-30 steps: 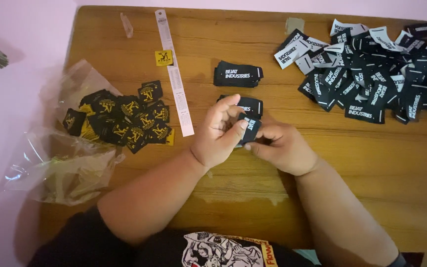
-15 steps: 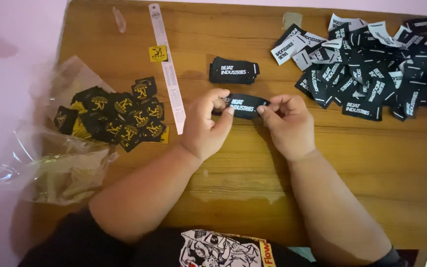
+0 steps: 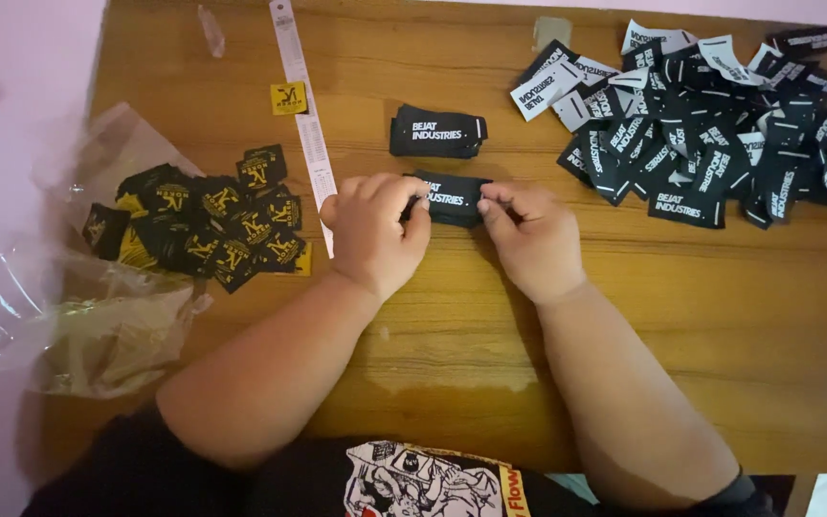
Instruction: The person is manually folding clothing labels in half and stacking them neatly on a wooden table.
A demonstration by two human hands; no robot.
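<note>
My left hand [image 3: 375, 228] and my right hand [image 3: 528, 237] press down on the two ends of a small stack of black woven labels with white lettering [image 3: 452, 198], which lies flat on the wooden table [image 3: 720, 316]. Just beyond it lies a second neat stack of the same black labels [image 3: 437, 132]. A large loose heap of black and white labels [image 3: 710, 124] covers the far right of the table.
A pile of small black labels with yellow marks [image 3: 205, 225] lies left on a crumpled clear plastic bag [image 3: 88, 316]. A long white paper strip [image 3: 304, 120] runs from the far edge toward my left hand, with one yellow label [image 3: 288, 98] beside it.
My hands moved away from my body with the labels they held and set them flat on the table, fingers now pressing at both ends.
</note>
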